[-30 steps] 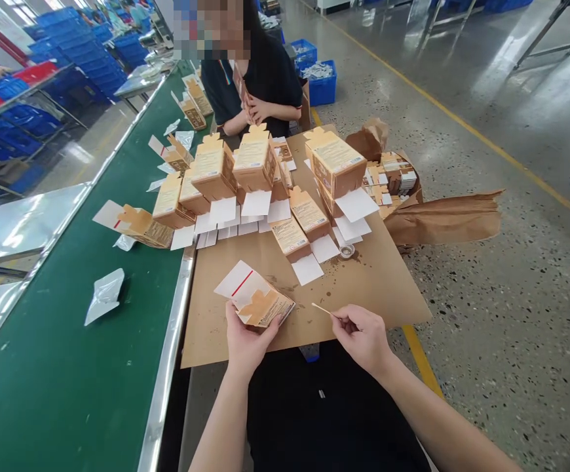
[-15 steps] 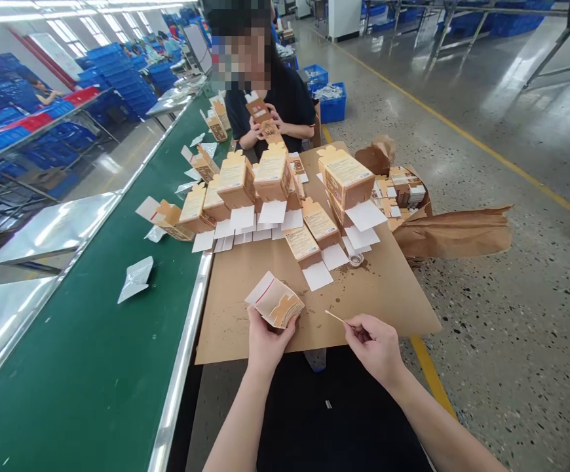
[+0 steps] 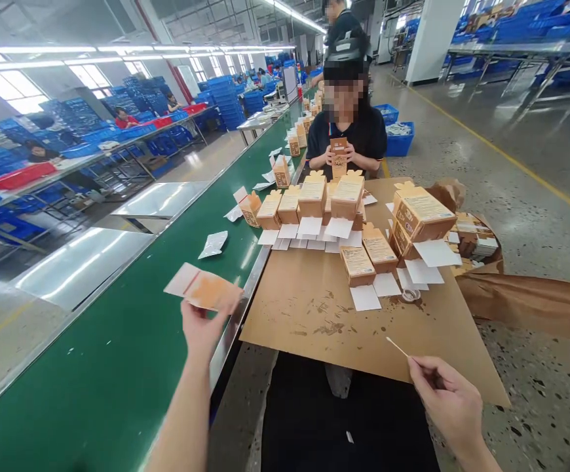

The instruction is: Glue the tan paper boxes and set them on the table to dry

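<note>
In the head view, the blue bin point(image 3: 399, 147) on the floor contains pale items, the brown paper sack point(image 3: 531, 300) holds many cartons, and on the brown sheet point(image 3: 289, 288) stands 1 small round dish point(image 3: 411, 295), whose content I cannot tell. The left hand point(image 3: 200, 331), partly open, grips between thumb and fingers 1 carton point(image 3: 209, 289) with its white flap raised, over the green conveyor point(image 3: 118, 354). The right hand point(image 3: 447, 392) pinches 1 cotton swab point(image 3: 398, 347) near the sheet's front edge.

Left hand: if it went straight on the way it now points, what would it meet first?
Likely the packet on the green belt, beyond the box in the left hand; its height is unclear, so it might pass above.
</note>
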{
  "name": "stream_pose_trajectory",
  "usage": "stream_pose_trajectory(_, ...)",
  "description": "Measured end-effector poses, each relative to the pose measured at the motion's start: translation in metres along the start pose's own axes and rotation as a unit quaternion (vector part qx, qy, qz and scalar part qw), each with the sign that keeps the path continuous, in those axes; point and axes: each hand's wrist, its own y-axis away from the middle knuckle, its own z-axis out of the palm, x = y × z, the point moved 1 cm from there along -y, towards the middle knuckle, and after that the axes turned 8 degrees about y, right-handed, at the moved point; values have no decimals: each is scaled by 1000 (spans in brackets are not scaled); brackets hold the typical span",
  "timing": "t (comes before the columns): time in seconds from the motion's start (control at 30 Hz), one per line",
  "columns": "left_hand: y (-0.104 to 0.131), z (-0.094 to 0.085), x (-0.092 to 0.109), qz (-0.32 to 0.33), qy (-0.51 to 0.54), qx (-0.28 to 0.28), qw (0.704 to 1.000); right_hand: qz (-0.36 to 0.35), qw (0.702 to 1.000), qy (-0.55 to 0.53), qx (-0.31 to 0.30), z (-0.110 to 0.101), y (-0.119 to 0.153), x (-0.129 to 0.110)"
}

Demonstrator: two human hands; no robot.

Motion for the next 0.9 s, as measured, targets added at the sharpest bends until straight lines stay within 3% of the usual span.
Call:
stream_pose_trajectory(0.1, -50, -28, 2, -52, -35, 19, 998, 0, 1000, -14, 2, 4, -4, -6)
stream_pose_trajectory(0.17, -64, -33, -2, -83, -48, 4, 995, -15, 999, -31, 5, 9, -7, -12)
stream_pose_trajectory(0.27, -57, -41, -12, -62, -78, 26, 995, -31, 998, -44, 15, 9, -9, -19)
stream_pose_trajectory(0.37, -27, -43, -19, 55, -92, 144, 984, -18, 999, -32, 25, -1, -5, -16)
stream_pose_trajectory(0.4, -13, -36, -19, 84, -75, 150, 982, -11, 999, -25, 26, -5, -2, -14)
stream_pose_trajectory(0.43, 1, -22, -19, 94, -53, 123, 987, -4, 999, -19, 26, -8, 0, -12)
stream_pose_trajectory(0.5, 30, 26, -15, 34, -11, -24, 999, 3, 999, -14, 29, -13, 2, -10)
stream_pose_trajectory(0.6, 65, 131, -3, -131, -4, -221, 966, 1, 999, -15, 40, -16, 1, -11)
stream_pose_trajectory(0.67, 78, 197, 6, -186, -42, -285, 939, -7, 999, -18, 42, -17, -1, -15)
stream_pose_trajectory(0.73, 85, 247, 11, -194, -68, -311, 928, -14, 999, -22, 44, -19, -2, -17)
stream_pose_trajectory(0.8, 91, 274, 13, -188, -86, -322, 924, -18, 998, -26, 55, -23, 0, -18)
stream_pose_trajectory(0.9, 101, 275, 15, -185, -98, -345, 915, -24, 997, -27, 68, -29, 4, -15)
